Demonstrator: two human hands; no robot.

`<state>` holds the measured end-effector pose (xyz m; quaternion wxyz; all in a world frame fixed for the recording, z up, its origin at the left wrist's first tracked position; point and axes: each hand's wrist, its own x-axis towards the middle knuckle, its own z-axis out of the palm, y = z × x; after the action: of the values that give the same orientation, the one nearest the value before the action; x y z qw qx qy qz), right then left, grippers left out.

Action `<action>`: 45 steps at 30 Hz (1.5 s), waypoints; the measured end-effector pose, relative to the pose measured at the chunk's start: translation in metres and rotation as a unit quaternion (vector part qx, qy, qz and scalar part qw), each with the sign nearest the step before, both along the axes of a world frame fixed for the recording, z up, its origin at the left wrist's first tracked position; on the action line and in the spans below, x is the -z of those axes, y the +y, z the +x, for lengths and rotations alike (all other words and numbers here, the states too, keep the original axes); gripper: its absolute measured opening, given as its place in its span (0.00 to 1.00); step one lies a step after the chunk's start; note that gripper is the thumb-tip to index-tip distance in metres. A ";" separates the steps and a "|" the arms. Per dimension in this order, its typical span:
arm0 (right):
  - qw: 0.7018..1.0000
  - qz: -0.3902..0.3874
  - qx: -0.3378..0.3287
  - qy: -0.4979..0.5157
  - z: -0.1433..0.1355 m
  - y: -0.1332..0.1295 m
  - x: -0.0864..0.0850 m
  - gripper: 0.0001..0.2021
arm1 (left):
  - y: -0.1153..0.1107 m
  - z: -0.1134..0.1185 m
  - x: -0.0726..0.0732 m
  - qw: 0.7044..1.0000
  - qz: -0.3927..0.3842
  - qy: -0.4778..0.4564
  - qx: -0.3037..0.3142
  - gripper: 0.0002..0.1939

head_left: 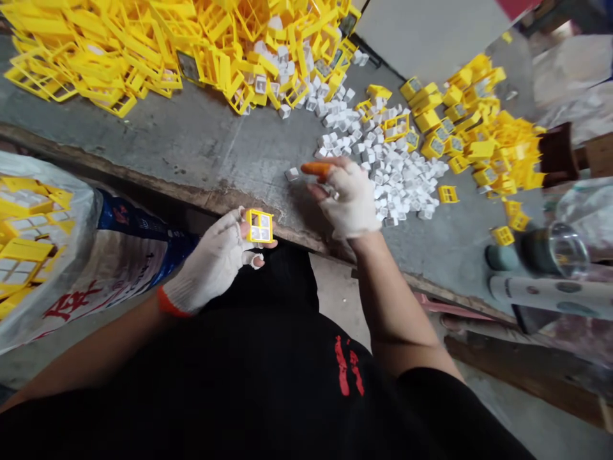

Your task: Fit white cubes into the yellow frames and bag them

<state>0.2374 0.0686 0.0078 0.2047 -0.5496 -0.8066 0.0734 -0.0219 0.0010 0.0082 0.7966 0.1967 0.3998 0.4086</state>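
Note:
My left hand [218, 259], in a white glove with bare fingertips, grips a small yellow plastic frame [260, 226] by its left side, just off the bench edge. White square pieces fill three of the frame's openings; the upper left opening looks dark. Over the bench, my right hand [348, 195] is beside the heap of small white plastic cubes [400, 176]. Its index finger, covered in orange, points left, with the thumb apart below it. The other fingers are curled, and their undersides are hidden. A single white cube [292, 174] lies just left of the orange fingertip.
A large heap of yellow frames [143, 45] covers the back left of the grey bench [191, 137]. More yellow pieces [502, 150] are piled at right, near a clear cup [567, 250]. At lower left stands a sack [90, 275] holding yellow pieces with white inserts.

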 end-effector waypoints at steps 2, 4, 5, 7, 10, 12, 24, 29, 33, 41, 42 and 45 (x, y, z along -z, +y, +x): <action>0.997 -0.035 0.004 -0.062 -0.003 0.034 0.000 0.19 | 0.000 -0.001 -0.003 1.000 -0.005 0.019 -0.011 0.24; 0.991 -0.077 -0.016 -0.109 -0.010 0.056 -0.001 0.17 | -0.001 -0.002 -0.006 0.999 -0.007 0.029 -0.019 0.26; 0.990 -0.091 -0.022 -0.107 -0.013 0.060 -0.001 0.15 | -0.002 -0.003 -0.007 0.999 -0.006 0.032 -0.023 0.26; 0.994 -0.105 -0.033 -0.024 -0.015 0.056 -0.001 0.11 | -0.002 -0.004 -0.007 0.999 -0.002 0.037 -0.032 0.27; 0.960 -0.133 -0.047 0.244 -0.011 0.026 0.001 0.14 | 0.000 -0.003 -0.007 0.999 0.002 0.039 -0.030 0.26; 0.897 -0.176 -0.048 0.403 -0.008 0.002 0.003 0.19 | 0.002 -0.001 -0.007 0.999 0.003 0.037 -0.018 0.26; 0.861 -0.112 -0.089 0.489 -0.005 -0.045 0.006 0.18 | 0.000 0.017 -0.016 0.996 0.019 0.008 0.091 0.28; 0.952 -0.049 -0.149 0.264 0.003 -0.052 -0.014 0.23 | 0.004 0.021 -0.017 0.987 -0.013 -0.004 0.160 0.20; 0.975 -0.041 -0.176 0.131 0.013 -0.053 -0.024 0.22 | 0.006 0.020 -0.017 0.982 -0.027 -0.014 0.188 0.18; 0.964 -0.027 -0.250 0.085 0.016 -0.051 -0.033 0.21 | 0.010 0.019 -0.015 0.975 -0.061 0.002 0.213 0.18; 0.957 -0.043 -0.279 0.065 0.015 -0.048 -0.034 0.21 | 0.010 0.019 -0.016 0.972 -0.069 0.008 0.224 0.20; 0.936 -0.034 -0.348 0.036 0.013 -0.039 -0.038 0.24 | 0.010 0.018 -0.021 0.959 -0.105 0.047 0.259 0.24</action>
<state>0.2505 0.0297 0.0454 0.1765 -0.2387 -0.9363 0.1875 -0.0043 0.0108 0.0288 0.8718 0.2271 0.4127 0.1347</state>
